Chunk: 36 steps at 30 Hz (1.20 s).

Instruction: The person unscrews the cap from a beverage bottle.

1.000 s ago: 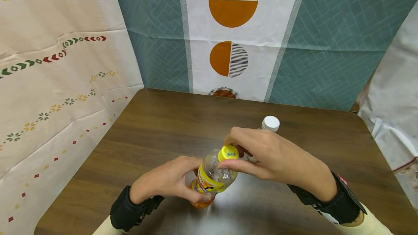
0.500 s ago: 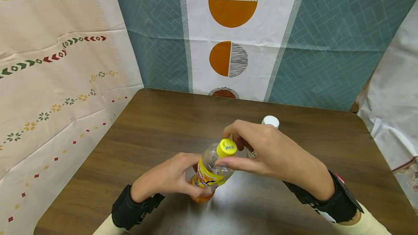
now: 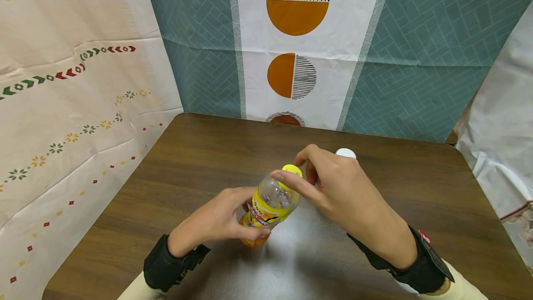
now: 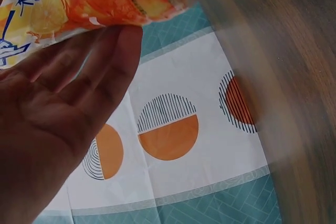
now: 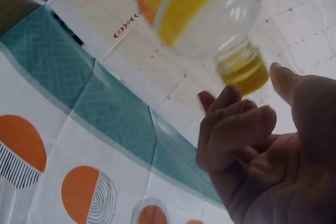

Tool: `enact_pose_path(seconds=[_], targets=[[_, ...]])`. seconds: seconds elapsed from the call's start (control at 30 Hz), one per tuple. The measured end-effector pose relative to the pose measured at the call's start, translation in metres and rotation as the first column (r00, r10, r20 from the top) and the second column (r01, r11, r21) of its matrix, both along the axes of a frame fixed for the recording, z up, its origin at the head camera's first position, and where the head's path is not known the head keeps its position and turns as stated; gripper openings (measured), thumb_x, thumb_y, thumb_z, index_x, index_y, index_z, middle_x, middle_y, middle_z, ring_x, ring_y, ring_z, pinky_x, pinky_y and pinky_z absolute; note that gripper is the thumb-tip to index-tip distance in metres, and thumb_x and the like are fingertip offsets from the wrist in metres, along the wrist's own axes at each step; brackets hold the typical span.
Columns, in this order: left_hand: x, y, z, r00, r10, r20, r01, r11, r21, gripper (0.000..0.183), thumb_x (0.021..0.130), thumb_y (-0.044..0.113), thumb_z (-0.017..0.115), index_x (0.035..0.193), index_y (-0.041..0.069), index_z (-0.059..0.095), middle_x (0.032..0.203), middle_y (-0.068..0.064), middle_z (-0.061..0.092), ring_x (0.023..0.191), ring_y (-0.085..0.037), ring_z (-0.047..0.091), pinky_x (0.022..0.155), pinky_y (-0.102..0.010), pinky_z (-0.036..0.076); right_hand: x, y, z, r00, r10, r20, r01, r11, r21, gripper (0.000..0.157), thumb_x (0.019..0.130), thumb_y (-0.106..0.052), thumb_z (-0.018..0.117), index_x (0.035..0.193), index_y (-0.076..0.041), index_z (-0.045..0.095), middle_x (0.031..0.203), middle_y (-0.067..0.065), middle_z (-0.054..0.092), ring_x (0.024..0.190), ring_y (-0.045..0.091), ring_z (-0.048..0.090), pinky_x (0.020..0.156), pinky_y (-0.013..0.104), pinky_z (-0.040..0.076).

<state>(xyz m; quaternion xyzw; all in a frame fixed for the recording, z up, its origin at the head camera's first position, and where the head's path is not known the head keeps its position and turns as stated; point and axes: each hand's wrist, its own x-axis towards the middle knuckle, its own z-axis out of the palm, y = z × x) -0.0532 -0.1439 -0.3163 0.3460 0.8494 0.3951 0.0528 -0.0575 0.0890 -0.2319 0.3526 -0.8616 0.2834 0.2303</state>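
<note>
A clear plastic drink bottle [image 3: 272,200] with a yellow and orange label leans to the right, orange liquid low inside. My left hand [image 3: 222,216] grips its lower body, thumb in front and fingers behind. In the left wrist view, those fingers [image 4: 113,61] lie along the orange label. My right hand [image 3: 339,184] is at the yellow cap [image 3: 294,169], its thumb crossing in front of the cap in the head view. In the right wrist view, a narrow gap shows between the thumb and the cap [image 5: 247,74]; the bent fingers are close beneath the cap.
A second bottle with a white cap [image 3: 346,153] stands behind my right hand, mostly hidden. The brown wooden table [image 3: 200,156] meets a teal and white patterned cloth [image 3: 208,59] at its back edge. A cream patterned cloth [image 3: 75,105] hangs at the left.
The bottle and both hands have shifted slightly away from me. My right hand has turned about the cap, its thumb rising from the bottle's shoulder to cross in front of the cap.
</note>
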Motion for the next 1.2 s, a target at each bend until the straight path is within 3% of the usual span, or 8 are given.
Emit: enact_pose_path(seconds=[0.17,0.33,0.47,0.63,0.9,1.2], targets=[[-0.007,-0.003,-0.016,0.999,0.034,-0.02,-0.034,0.999,-0.003,0.04,0.076,0.037,0.076,0.109,0.024,0.058,0.094,0.015,0.063,0.078,-0.002,0.058,0.066,-0.028,0.055,0.004,-0.005,-0.003,0.992,-0.119,0.04,0.118,0.993,0.025,0.038,0.08,-0.044,0.071,0.082,-0.009,0.057,0.055,-0.008,0.045,0.045,0.004,0.038,0.038,0.023,0.037],[-0.01,-0.005,-0.023,0.996,0.081,-0.038,-0.082,0.996,-0.026,0.041,0.074,0.042,0.075,0.108,0.027,0.057,0.093,0.018,0.062,0.076,0.0,0.057,0.065,-0.025,0.054,0.003,-0.008,-0.007,0.982,-0.184,0.043,0.182,0.983,0.035,0.042,0.08,-0.046,0.07,0.076,-0.008,0.054,0.053,-0.008,0.046,0.043,0.005,0.04,0.039,0.024,0.038],[-0.012,-0.005,-0.025,0.99,0.109,-0.089,-0.113,0.992,-0.05,0.042,0.073,0.042,0.076,0.107,0.023,0.058,0.091,0.017,0.062,0.074,0.001,0.057,0.064,-0.023,0.054,0.001,-0.011,-0.009,0.977,-0.209,0.037,0.208,0.978,0.03,0.043,0.08,-0.047,0.07,0.071,-0.01,0.048,0.051,-0.007,0.043,0.042,0.006,0.038,0.037,0.024,0.036],[-0.012,-0.005,-0.025,0.982,0.138,-0.128,-0.148,0.986,-0.077,0.047,0.072,0.044,0.077,0.108,0.021,0.058,0.092,0.016,0.061,0.074,0.002,0.056,0.064,-0.022,0.054,-0.001,-0.014,-0.011,0.975,-0.223,0.009,0.222,0.974,0.033,0.046,0.08,-0.045,0.07,0.068,-0.01,0.043,0.047,-0.006,0.037,0.039,0.008,0.034,0.035,0.025,0.031],[-0.01,-0.005,-0.026,0.977,0.157,-0.147,-0.173,0.98,-0.099,0.049,0.07,0.046,0.077,0.108,0.022,0.058,0.092,0.016,0.061,0.075,0.001,0.056,0.064,-0.02,0.053,-0.005,-0.013,-0.016,0.974,-0.224,-0.01,0.225,0.974,0.042,0.042,0.085,-0.041,0.065,0.067,-0.008,0.046,0.046,-0.005,0.039,0.036,0.009,0.034,0.033,0.026,0.031],[-0.01,-0.005,-0.025,0.988,0.114,-0.109,-0.122,0.99,-0.071,0.045,0.072,0.042,0.077,0.107,0.021,0.059,0.092,0.016,0.062,0.073,0.002,0.057,0.063,-0.021,0.054,-0.004,-0.011,-0.017,0.983,-0.182,-0.003,0.182,0.983,0.034,0.038,0.087,-0.038,0.064,0.069,-0.012,0.044,0.048,-0.007,0.039,0.038,0.007,0.034,0.033,0.026,0.03]])
